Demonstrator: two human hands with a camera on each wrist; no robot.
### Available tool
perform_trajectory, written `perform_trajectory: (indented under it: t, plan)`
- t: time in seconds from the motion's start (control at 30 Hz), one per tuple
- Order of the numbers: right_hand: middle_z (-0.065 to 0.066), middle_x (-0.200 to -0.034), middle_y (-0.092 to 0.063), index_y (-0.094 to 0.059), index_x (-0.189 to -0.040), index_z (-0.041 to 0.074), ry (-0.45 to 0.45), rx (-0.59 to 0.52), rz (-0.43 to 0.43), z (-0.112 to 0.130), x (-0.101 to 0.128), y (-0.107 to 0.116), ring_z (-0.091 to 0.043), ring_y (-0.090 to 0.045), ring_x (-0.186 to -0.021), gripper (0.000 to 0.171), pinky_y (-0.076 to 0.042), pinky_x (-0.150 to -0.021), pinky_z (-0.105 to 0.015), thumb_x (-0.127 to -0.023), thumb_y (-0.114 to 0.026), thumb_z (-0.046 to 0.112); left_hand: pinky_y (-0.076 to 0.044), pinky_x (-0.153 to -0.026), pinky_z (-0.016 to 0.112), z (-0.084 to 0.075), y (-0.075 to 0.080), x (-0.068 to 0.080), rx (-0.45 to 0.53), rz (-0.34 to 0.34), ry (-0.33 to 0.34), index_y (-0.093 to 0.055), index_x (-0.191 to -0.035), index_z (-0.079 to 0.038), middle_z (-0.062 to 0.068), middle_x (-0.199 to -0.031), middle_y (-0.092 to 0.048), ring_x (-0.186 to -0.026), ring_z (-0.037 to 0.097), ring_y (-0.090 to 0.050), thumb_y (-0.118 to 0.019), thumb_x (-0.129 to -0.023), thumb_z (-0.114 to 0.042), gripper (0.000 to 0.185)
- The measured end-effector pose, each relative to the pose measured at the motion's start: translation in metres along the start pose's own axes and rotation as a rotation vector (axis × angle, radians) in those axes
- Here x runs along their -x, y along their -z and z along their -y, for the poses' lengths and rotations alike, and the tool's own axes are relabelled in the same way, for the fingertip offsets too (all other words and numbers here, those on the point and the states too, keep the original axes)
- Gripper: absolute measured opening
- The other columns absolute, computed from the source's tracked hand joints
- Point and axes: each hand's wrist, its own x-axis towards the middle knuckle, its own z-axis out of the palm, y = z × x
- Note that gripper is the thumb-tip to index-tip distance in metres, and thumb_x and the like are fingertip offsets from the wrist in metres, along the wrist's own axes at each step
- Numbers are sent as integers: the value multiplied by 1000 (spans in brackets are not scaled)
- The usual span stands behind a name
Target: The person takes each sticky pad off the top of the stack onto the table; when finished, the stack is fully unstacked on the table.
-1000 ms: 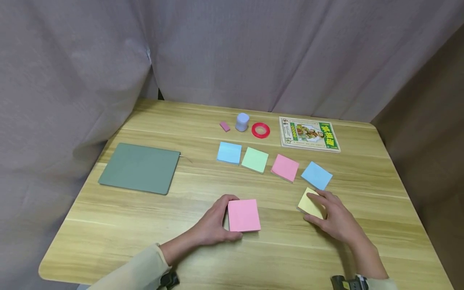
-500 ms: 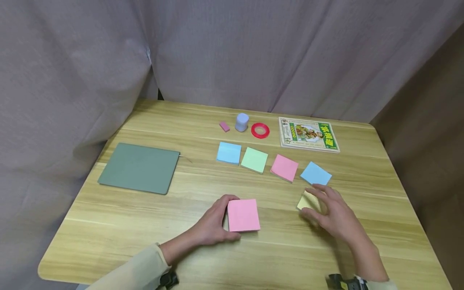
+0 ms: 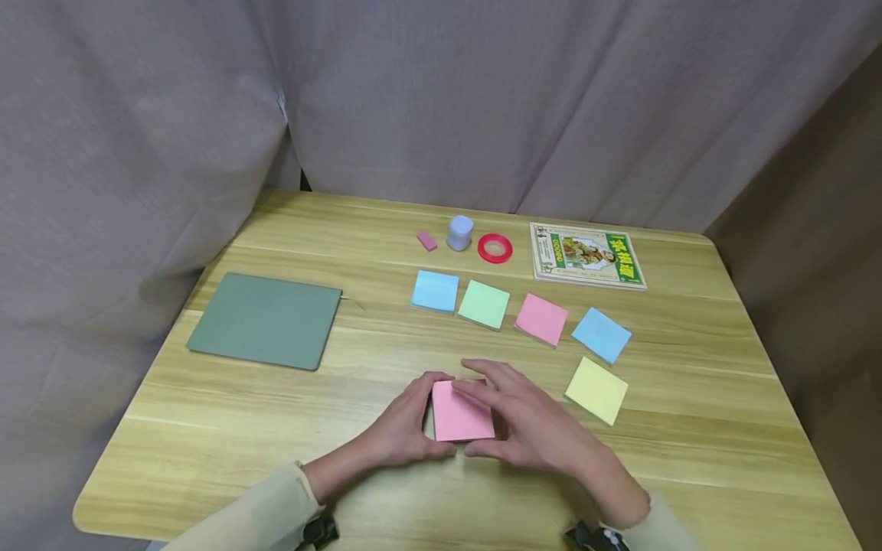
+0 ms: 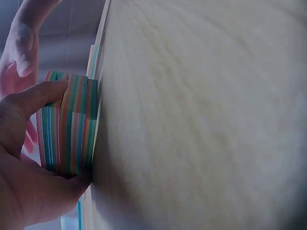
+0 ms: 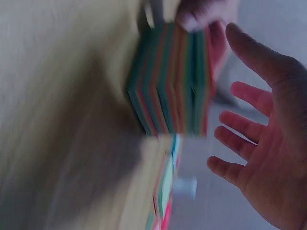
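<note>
Sticky-note stack [image 3: 458, 417] (layered; seemingly left to split): left hand [image 3: 403, 428] clamped round it, right hand [image 3: 534, 425] spread beside it. Done, beyond and right of it: five pads [image 3: 540, 319].

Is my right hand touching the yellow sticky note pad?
No, the right hand is over and beside the pink-topped stack, with bare table between it and the yellow pad.
</note>
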Motion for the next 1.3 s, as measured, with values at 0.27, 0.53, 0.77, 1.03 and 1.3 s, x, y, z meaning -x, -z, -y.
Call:
perform_trajectory:
  t: [0.27, 0.53, 0.77, 1.03, 1.3]
  plan:
    - [0, -146, -42, -51, -143, 21, 71, 30, 79, 8, -16, -20, -17, -39, -131, 74, -35, -107, -39, -78, -81, 40, -43, -97, 39, 1, 1, 0, 13, 0, 11, -35, -139, -16, 0, -132, -50, -114, 14, -50, -91, -66, -25, 93]
    - [-1, -137, -49, -54, -141, 20, 24, 31, 70, 5, -13, -16, -17, -45, -124, 72, -41, -101, -38, -76, -83, 36, -41, -100, 40, 1, 1, -1, -5, 1, 1, -38, -138, -13, 2, -132, -50, -117, 15, -48, -90, -66, -21, 89]
    - [3, -140, -47, -56, -140, 23, -120, -33, 43, -7, 0, 4, -17, -45, -126, 72, -43, -100, -42, -75, -85, 35, -40, -102, 41, 2, 0, 0, 3, 6, 12, -38, -139, -12, 2, -132, -50, -116, 16, -48, -90, -66, -20, 89]
    - [-8, -144, -45, -56, -139, 15, -277, 18, -35, -53, 18, 18, -27, -41, -131, 74, -39, -102, -50, -74, -86, 34, -39, -102, 41, 1, -1, -1, 2, -8, 9, -39, -139, -13, 2, -130, -51, -116, 17, -48, -91, -65, -18, 91]
    - [-13, -142, -46, -58, -137, 12, -312, 60, -4, -83, 29, 0, -32, -40, -132, 71, -39, -102, -51, -77, -84, 39, -40, -101, 39, 2, -2, -1, 3, -17, 3, -40, -138, -13, 2, -128, -51, -114, 16, -48, -91, -64, -17, 90]
